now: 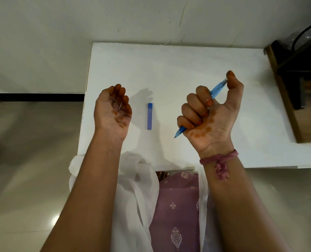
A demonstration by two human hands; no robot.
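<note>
The right hand (211, 113) is raised palm-up over the white table (187, 66), its fingers curled tight round a blue pen (218, 88). The pen runs slantwise through the fist: its tip pokes out below the little finger toward the person, and its upper end meets the thumb (231, 79), which is bent over it. The left hand (112, 110) is also raised palm-up, fingers loosely bent over the palm. A fine dark line or two crosses those fingers, too thin to make out, so I cannot tell whether it holds anything. Between the two hands a small blue case (150, 116) lies flat on the table (long side pointing away from the person), touched by neither hand. A pink thread band (220, 158) circles the right wrist.
</note>
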